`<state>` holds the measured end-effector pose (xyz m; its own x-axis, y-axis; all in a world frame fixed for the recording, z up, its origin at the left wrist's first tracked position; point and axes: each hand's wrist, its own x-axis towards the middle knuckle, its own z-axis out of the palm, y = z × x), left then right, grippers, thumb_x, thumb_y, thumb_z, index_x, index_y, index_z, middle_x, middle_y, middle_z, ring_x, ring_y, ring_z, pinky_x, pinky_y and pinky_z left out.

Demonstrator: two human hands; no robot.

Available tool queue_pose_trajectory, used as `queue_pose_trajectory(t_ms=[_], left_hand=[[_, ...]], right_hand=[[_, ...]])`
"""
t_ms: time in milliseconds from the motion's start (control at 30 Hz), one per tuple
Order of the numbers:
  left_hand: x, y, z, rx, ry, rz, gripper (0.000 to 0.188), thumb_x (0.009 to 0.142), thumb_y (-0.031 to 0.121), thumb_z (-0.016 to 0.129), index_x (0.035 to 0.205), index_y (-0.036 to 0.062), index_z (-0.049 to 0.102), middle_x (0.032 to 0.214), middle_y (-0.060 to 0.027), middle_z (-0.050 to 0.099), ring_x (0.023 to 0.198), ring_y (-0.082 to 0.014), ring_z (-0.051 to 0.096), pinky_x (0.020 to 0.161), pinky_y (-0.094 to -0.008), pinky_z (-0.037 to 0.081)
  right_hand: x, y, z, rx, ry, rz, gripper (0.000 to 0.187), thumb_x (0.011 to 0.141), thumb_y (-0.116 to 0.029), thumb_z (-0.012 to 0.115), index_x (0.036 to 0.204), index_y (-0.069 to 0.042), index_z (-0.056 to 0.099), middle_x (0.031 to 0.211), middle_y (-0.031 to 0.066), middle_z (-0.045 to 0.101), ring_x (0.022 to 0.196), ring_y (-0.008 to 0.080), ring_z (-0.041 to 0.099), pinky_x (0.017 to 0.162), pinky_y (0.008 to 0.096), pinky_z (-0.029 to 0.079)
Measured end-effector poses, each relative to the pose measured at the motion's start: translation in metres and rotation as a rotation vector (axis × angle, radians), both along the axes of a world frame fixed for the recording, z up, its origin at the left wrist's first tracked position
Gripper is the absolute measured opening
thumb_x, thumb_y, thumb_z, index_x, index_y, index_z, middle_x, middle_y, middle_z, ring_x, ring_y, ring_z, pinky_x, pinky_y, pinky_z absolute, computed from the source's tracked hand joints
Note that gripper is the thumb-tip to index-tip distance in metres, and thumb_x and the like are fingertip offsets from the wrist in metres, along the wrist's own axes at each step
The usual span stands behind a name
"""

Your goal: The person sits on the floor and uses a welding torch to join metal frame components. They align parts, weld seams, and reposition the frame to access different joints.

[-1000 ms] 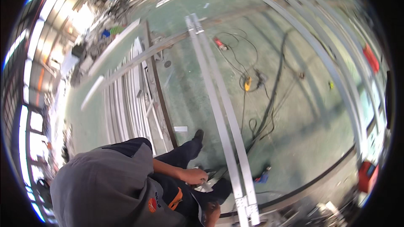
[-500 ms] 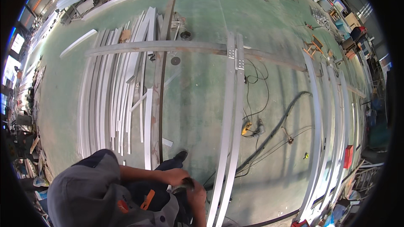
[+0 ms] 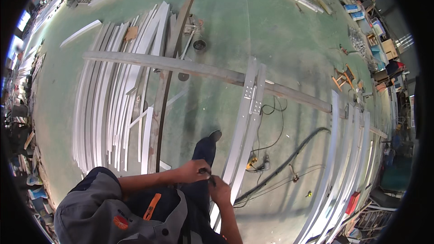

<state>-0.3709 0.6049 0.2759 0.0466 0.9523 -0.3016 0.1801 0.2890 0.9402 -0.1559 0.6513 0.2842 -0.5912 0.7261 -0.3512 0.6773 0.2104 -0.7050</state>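
My left hand [image 3: 192,172] is closed in front of my body, its fingers curled around part of a small dark object [image 3: 209,178]. Just to its right and slightly lower, my right hand [image 3: 220,190] is also closed against that object. Fingers cover most of it, so its kind cannot be made out. Below the hands shows my dark trouser leg [image 3: 204,152], with a shoe [image 3: 216,135] on the green floor. Close by on the right run two long pale metal profiles [image 3: 240,142], with rows of holes near their far ends.
A long steel beam [image 3: 203,68] crosses ahead, under the profiles; another beam [image 3: 163,108] runs lengthwise at left. Beyond it lie many metal strips [image 3: 97,108]. Right of the profiles are a power drill [image 3: 266,162], a black cable [image 3: 298,148] and more long profiles [image 3: 332,153].
My leg has stepped forward and the shoe is farther ahead. Both hands are higher in view, still together at the dark object. The whole scene has tilted and shifted with my head.
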Motion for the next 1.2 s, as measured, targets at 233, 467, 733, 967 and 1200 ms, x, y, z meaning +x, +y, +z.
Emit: queue_pose_trajectory(t_ms=[233,467,733,967,1200], left_hand=[[-0.068,0.167,-0.080,-0.198,0.260,0.094,0.043,0.089,0.026,0.079,0.124,0.0031,0.066,0.117,-0.0178,0.066,0.105,-0.0357,0.068,0.092,-0.0450,0.055],[-0.100,0.338,-0.161,0.024,0.554,0.124,0.059,0.088,0.030,0.080,0.136,0.0022,0.060,0.139,-0.0196,0.058,0.132,-0.0396,0.055,0.109,-0.0469,0.047],[-0.098,0.513,-0.234,0.573,0.600,-0.297,0.069,0.082,0.036,0.083,0.142,0.0093,0.061,0.163,-0.0102,0.043,0.156,-0.0324,0.032,0.129,-0.0497,0.029],[-0.103,0.528,-0.261,0.588,0.801,-0.431,0.067,0.087,0.051,0.071,0.145,0.0186,0.062,0.166,-0.0031,0.042,0.159,-0.0303,0.027,0.131,-0.0550,0.020],[-0.101,0.531,-0.267,0.600,0.726,-0.330,0.057,0.090,0.039,0.067,0.142,0.0151,0.064,0.163,-0.0047,0.046,0.156,-0.0307,0.033,0.129,-0.0510,0.026]], right_hand=[[-0.028,0.252,-0.076,0.316,0.006,-0.013,0.023,0.090,-0.007,0.072,0.112,-0.013,0.076,0.101,0.0107,0.075,0.095,0.0342,0.070,0.084,0.0453,0.057],[-0.100,0.523,-0.145,0.610,0.089,0.101,0.024,0.089,0.000,0.068,0.111,-0.008,0.075,0.105,0.0129,0.074,0.100,0.0354,0.067,0.089,0.0453,0.055],[-0.176,0.662,-0.215,0.498,0.082,0.114,0.029,0.091,0.001,0.064,0.118,-0.006,0.073,0.113,0.0147,0.074,0.107,0.0353,0.068,0.094,0.0440,0.054],[-0.190,0.665,-0.239,0.262,0.092,0.203,0.032,0.089,0.002,0.063,0.119,-0.005,0.073,0.116,0.0138,0.073,0.108,0.0342,0.068,0.095,0.0437,0.055],[-0.200,0.673,-0.234,0.305,0.055,0.315,0.032,0.087,0.003,0.065,0.118,-0.003,0.072,0.114,0.0130,0.073,0.106,0.0336,0.068,0.093,0.0436,0.055]])
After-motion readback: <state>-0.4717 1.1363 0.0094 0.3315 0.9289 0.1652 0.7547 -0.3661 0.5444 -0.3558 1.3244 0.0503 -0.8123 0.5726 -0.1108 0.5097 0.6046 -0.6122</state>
